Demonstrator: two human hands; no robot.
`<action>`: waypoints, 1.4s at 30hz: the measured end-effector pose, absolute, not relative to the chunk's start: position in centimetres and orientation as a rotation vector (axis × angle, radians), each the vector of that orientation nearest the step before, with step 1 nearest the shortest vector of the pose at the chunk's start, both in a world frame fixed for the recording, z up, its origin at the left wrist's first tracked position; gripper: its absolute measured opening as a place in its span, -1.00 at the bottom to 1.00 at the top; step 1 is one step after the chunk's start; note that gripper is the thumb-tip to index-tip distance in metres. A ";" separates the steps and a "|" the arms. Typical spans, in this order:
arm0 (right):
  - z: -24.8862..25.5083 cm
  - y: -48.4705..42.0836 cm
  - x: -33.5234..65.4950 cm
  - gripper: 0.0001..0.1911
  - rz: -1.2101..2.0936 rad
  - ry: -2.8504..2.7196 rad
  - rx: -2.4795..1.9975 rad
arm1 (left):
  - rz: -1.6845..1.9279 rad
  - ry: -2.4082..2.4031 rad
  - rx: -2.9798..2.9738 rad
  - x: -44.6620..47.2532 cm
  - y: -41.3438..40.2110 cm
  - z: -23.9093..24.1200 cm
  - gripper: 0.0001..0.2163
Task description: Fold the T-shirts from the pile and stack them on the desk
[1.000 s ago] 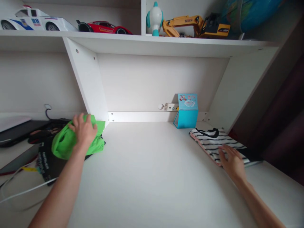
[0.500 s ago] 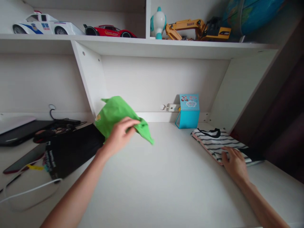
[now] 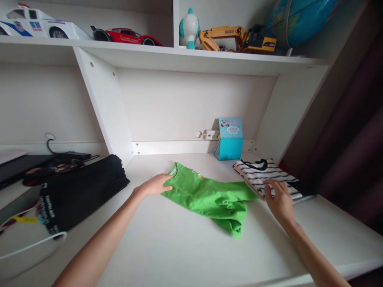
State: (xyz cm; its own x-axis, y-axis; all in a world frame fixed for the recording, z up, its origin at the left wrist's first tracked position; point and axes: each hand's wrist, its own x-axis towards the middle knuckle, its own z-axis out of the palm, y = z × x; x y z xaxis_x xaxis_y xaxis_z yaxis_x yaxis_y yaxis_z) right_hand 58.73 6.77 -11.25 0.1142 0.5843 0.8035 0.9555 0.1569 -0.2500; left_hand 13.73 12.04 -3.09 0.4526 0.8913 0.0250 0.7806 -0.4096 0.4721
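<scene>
A green T-shirt (image 3: 206,193) lies spread but rumpled across the desk, its neckline toward the left and its lower part bunched on the right. My left hand (image 3: 158,184) grips its edge beside the collar, thumb on top. At the right, my right hand (image 3: 279,197) is by the front edge of a folded black-and-white striped shirt (image 3: 266,173). Its fingers are bent and apart, holding nothing; whether they touch the striped cloth I cannot tell. Pinkish cloth shows under the striped shirt, and one end of the green shirt reaches its edge.
Folded black clothing (image 3: 86,191) lies at the left near a white cable (image 3: 36,241) and dark devices. A blue desk calendar (image 3: 230,139) stands at the back beside a power socket (image 3: 211,134). Above, a shelf (image 3: 197,59) carries toy vehicles and a globe (image 3: 302,20).
The green T-shirt has come down from the air onto the desk, opening out to the right. My left hand now holds it near the collar. The view has shifted slightly.
</scene>
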 end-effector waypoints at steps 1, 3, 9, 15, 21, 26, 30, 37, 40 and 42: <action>-10.9 6.8 57.8 -0.78 -0.509 -1.611 -1.495 | 0.406 1.520 2.302 13.3 12.8 -4.1 -0.51; -10.1 6.8 55.8 -0.81 -0.429 -1.713 -1.430 | 0.446 1.690 2.235 12.6 14.0 -5.8 -0.49; -7.1 7.7 49.1 -0.78 -0.056 -1.944 -1.371 | 0.486 1.601 2.208 13.1 14.3 -6.0 -0.76; -3.2 7.2 41.3 -0.23 0.351 -2.370 -1.136 | 0.565 1.115 2.670 18.4 7.5 -0.9 -0.48; -0.4 7.5 39.5 -0.62 -0.118 -2.582 -1.167 | 0.609 0.827 2.728 19.7 4.2 1.9 -0.49; -0.1 8.0 40.9 -0.60 -0.255 -2.547 -1.320 | 0.855 0.814 2.585 18.6 4.6 3.1 -0.57; 0.0 8.2 41.4 -0.79 -0.440 -2.413 -1.477 | 0.873 0.774 2.487 18.5 4.4 3.7 -0.65; 1.4 8.5 43.5 -0.93 -0.230 -2.142 -1.190 | 0.917 0.969 2.276 16.6 6.0 4.1 -0.72; 3.1 7.7 44.5 -0.89 -0.049 -1.952 -1.178 | 0.767 0.933 2.220 15.2 7.3 3.5 -0.71; 4.2 7.2 45.4 -0.82 -0.136 -1.845 -1.266 | 0.611 0.949 2.216 14.4 8.0 2.6 -0.74</action>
